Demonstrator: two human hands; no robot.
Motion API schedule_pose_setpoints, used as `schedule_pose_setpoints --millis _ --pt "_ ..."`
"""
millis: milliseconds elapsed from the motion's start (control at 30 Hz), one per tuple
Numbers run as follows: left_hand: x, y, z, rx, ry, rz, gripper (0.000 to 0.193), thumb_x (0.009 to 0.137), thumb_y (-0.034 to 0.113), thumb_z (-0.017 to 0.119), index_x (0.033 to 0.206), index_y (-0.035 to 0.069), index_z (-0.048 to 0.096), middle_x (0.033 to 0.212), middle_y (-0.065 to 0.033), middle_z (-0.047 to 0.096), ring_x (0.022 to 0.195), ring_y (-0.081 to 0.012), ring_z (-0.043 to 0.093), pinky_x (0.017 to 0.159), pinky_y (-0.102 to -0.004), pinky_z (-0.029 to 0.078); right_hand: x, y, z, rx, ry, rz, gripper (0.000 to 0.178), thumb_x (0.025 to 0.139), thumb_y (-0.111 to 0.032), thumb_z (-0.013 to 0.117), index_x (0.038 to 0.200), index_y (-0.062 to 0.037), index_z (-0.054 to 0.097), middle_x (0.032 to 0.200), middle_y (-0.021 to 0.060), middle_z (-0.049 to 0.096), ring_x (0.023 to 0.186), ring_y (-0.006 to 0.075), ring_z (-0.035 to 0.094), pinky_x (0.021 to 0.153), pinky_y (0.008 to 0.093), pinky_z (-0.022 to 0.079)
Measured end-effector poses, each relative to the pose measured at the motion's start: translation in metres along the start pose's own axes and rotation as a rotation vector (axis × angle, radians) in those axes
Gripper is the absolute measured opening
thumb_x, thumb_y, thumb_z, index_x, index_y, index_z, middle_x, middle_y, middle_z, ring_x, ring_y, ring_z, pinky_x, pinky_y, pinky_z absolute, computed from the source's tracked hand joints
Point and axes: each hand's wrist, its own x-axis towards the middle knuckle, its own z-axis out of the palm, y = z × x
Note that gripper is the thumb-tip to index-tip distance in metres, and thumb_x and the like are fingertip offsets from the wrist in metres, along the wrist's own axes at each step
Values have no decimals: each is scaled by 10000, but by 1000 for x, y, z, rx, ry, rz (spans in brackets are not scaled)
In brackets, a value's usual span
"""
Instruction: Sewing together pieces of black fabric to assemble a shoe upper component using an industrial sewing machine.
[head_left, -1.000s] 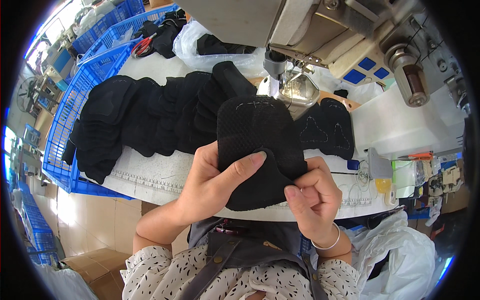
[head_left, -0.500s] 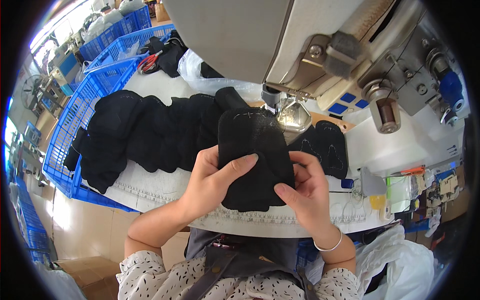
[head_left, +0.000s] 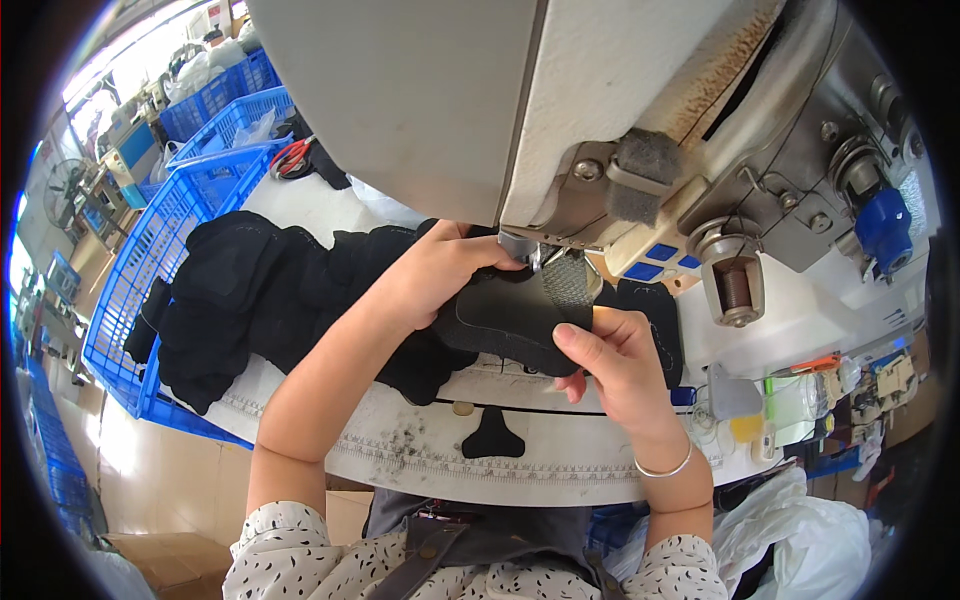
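A black fabric piece (head_left: 505,318) with a pale stitched or chalked line lies under the needle area (head_left: 538,262) of a sewing machine (head_left: 400,90). My left hand (head_left: 445,268) is closed on its far left part, fingertips close beside the presser foot and partly hidden. At the piece's right edge, my right hand (head_left: 625,365) pinches the fabric between thumb and fingers. Nearer the front edge, a small black T-shaped piece (head_left: 493,436) lies flat on the white table. A long heap of black fabric pieces (head_left: 240,300) spreads to the left of my left arm.
Blue plastic crates (head_left: 130,330) stand along the left side. Red-handled scissors (head_left: 291,158) lie at the back left. Right of the needle are another marked black piece (head_left: 660,320) and a thread bobbin (head_left: 735,285). A white plastic bag (head_left: 800,535) sits at the lower right.
The fabric piece has moved away from me, turned, and gone under the needle area. My left hand has reached forward to the presser foot. The small T-shaped piece now shows on the table.
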Motion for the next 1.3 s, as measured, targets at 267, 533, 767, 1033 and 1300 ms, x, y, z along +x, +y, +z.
schedule_pose_setpoints --millis 267,533,767,1033,1300 --pt "-8 -3 7 -150 53 -85 300 748 105 630 987 -55 547 890 -91 603 779 -138 583 694 -253 473 0 4 -3 -38 -53 -71 216 856 -209 628 799 -13 557 639 -6 551 472 44 522 481 188 484" --pt "1 -13 -1 -181 3 -89 290 766 98 599 1007 -62 567 901 -87 606 761 -119 575 679 -233 464 -1 6 0 -73 -2 -115 242 855 -214 615 804 23 612 623 16 560 468 65 540 411 172 449" --pt "-1 -13 6 -226 44 -26 272 769 85 587 999 -58 574 836 -73 614 712 -124 584 655 -239 472 0 4 0 -51 -21 -137 243 860 -215 611 793 19 605 628 14 563 470 62 541 407 170 441" --pt "7 -14 -8 -67 65 -185 282 769 129 625 981 -55 597 859 -80 632 738 -132 596 701 -247 473 -2 -2 2 -81 -4 -89 224 857 -211 626 795 -17 533 630 2 533 512 69 547 419 192 436" --pt "-17 -13 -16 -105 -190 -83 287 731 107 706 919 -59 566 719 -109 619 499 -142 580 403 -243 459 -2 1 5 -60 36 -68 220 851 -191 635 753 -31 521 638 6 533 511 65 547 416 180 428"
